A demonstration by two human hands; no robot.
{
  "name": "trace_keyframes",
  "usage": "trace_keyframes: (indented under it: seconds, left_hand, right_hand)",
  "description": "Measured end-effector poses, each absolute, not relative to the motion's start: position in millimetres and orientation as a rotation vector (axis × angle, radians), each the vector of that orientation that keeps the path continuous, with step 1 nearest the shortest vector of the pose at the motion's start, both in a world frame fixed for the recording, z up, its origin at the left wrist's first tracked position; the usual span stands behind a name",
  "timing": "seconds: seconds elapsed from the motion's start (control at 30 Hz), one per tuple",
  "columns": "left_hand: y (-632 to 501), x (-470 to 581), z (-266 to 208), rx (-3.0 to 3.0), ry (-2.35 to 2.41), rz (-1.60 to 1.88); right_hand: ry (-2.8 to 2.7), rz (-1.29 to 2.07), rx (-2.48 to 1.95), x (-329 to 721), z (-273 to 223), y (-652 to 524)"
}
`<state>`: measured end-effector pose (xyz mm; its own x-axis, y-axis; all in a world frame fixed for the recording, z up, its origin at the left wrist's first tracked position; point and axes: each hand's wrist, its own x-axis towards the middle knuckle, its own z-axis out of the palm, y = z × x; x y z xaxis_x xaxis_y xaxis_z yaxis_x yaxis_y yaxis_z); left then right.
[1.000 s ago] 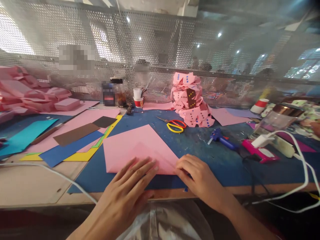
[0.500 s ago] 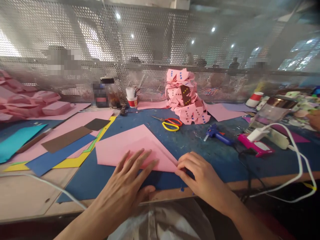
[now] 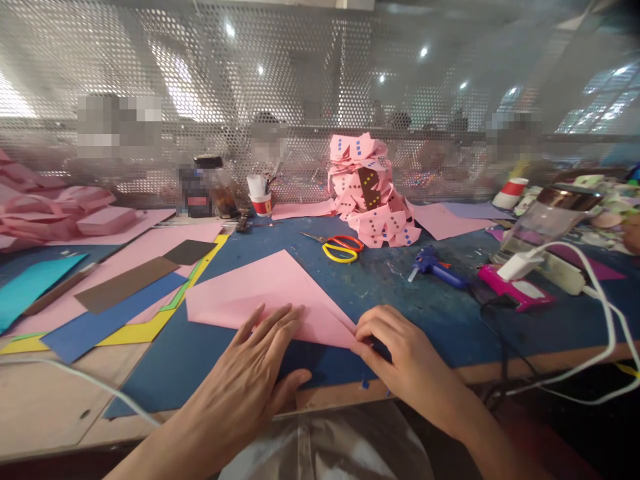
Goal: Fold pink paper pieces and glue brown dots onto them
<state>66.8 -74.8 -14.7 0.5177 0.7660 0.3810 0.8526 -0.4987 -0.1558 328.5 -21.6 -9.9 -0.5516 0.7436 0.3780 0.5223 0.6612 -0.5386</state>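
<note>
The left hand (image 3: 250,380) presses flat, fingers spread, on a folded pink paper sheet (image 3: 265,293). The right hand (image 3: 400,353) pinches the sheet's right corner near the table (image 3: 440,320) edge. Bare blue mat lies beyond.

bare blue table (image 3: 400,293) lies beyond the right hand (image 3: 400,357); scissors (image 3: 340,248), glue gun (image 3: 435,265) and a white cable (image 3: 595,313) crowd the far and right sides.

Red-and-yellow scissors (image 3: 341,247) lie on the blue mat (image 3: 425,313) at twelve o'clock; a heap of dotted pink cutouts (image 3: 371,193) rises just beyond them; a blue glue gun (image 3: 436,265) rests at two o'clock; coloured paper sheets (image 3: 107,300) overlap at ten o'clock; a paper cup (image 3: 261,195) stands against the mesh screen (image 3: 200,80).
</note>
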Motion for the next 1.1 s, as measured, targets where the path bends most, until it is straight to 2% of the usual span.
trace_keyframes:
  seconds: [1.1]
  left_hand:
    - [-61, 63, -21, -2.493, -1.443, -0.336]
  right_hand:
    - [-2.192, 0.376, -1.062, 331, -21, -17]
